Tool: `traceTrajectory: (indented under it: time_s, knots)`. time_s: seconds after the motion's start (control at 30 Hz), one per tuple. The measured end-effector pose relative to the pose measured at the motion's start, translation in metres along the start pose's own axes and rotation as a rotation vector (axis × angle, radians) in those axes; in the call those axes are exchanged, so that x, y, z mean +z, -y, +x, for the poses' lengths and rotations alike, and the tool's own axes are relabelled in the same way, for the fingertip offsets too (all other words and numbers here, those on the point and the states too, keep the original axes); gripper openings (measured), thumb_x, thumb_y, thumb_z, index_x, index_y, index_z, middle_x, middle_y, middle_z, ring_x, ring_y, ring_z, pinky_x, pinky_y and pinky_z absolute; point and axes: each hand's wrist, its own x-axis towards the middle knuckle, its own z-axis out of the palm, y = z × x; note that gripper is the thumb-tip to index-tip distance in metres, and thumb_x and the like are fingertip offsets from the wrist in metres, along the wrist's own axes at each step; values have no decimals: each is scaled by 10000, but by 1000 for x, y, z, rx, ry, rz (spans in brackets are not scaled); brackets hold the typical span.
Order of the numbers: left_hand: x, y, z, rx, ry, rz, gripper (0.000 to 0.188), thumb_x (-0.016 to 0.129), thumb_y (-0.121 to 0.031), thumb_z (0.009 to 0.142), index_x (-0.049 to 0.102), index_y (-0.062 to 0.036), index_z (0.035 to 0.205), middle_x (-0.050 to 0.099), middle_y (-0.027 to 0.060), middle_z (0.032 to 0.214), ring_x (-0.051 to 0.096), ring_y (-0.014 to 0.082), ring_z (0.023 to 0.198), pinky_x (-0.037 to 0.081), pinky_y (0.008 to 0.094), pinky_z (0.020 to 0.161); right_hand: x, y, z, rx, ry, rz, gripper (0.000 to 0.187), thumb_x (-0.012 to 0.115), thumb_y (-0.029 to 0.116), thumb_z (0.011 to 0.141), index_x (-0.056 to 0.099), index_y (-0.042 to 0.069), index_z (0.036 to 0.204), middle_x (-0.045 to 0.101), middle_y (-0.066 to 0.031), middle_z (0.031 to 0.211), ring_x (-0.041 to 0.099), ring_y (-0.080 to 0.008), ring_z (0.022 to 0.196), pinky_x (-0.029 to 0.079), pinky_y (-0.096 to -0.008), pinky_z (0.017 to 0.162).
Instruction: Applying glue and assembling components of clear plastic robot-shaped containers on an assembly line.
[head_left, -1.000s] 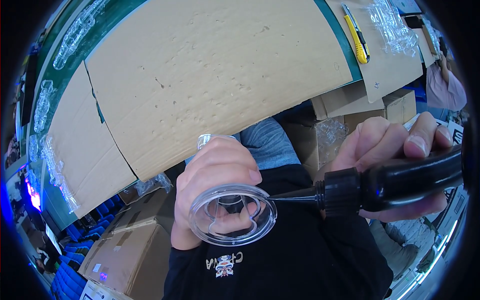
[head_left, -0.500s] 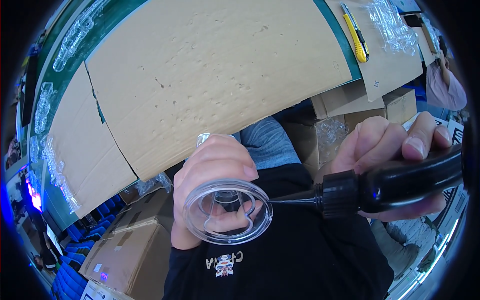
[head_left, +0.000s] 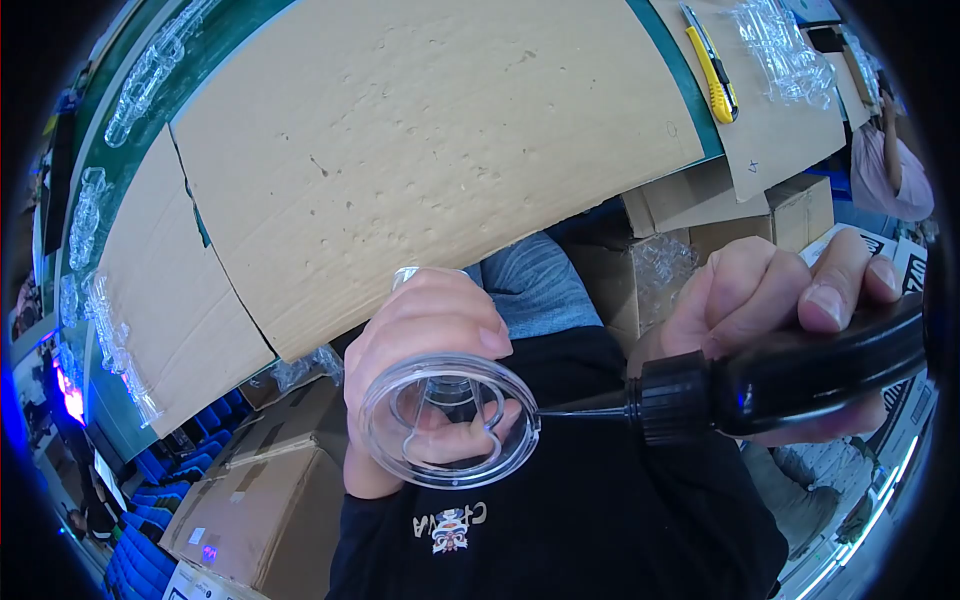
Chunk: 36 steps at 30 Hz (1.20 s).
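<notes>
My left hand (head_left: pixel 430 318) is wrapped round a clear plastic piece with a wide round rim (head_left: pixel 378 452) turned up toward me. Through its open end I see inner walls and a fingertip behind them. In my right hand (head_left: pixel 770 285) lies a black squeeze bottle (head_left: pixel 800 375), tilted sideways, with a ribbed collar (head_left: pixel 675 398) and a thin needle-like nozzle (head_left: pixel 590 411). The nozzle's tip meets the right edge of the clear rim, or is very close to it. Any liquid at the tip is too small to make out.
Cardboard sheets (head_left: pixel 430 130) cover the green table. A yellow box cutter (head_left: pixel 715 75) and clear plastic parts (head_left: pixel 785 55) lie at the far right, more clear parts (head_left: pixel 155 70) along the left edge. Cardboard boxes (head_left: pixel 265 490) stand lower left; another person's sleeve (head_left: pixel 895 180) shows far right.
The clear piece and my left hand have shifted very slightly left. The bottle has sunk a little, its nozzle staying at the rim's right edge. Both grips are unchanged.
</notes>
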Motion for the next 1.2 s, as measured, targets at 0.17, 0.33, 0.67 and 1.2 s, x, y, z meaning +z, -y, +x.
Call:
traceTrajectory:
  time_s: [0.17, 0.33, 0.67, 1.2]
  knots:
    - [0, 2, -1, 10, 17, 16, 411, 732, -58, 513, 632, -62, 911, 643, 75, 818, 576, 236, 733, 477, 370, 699, 4, -11, 4, 7, -92, -46, 548, 665, 306, 849, 414, 32, 1251, 578, -101, 982, 401, -69, 434, 312, -166, 353]
    - [-10, 4, -2, 66, 126, 113, 478, 807, -139, 560, 536, -76, 949, 580, 80, 785, 566, 215, 718, 464, 359, 710, 3, -15, 3, 21, -177, -74, 539, 647, 311, 858, 411, 33, 1255, 585, -105, 976, 411, -74, 432, 322, -166, 348]
    - [-7, 5, 1, 58, 113, 73, 467, 768, -96, 556, 534, -72, 960, 577, 84, 785, 562, 219, 734, 461, 356, 722, 13, -27, 4, 36, -347, -154, 522, 612, 320, 877, 407, 33, 1263, 599, -114, 963, 429, -84, 429, 342, -166, 338]
    - [-31, 4, -14, -69, 79, -17, 568, 728, -9, 583, 502, -33, 1103, 572, 120, 932, 554, 230, 821, 469, 349, 752, -74, -55, 46, 368, -473, 51, 411, 523, 286, 941, 452, 47, 1268, 598, -158, 847, 440, -70, 472, 316, -146, 349]
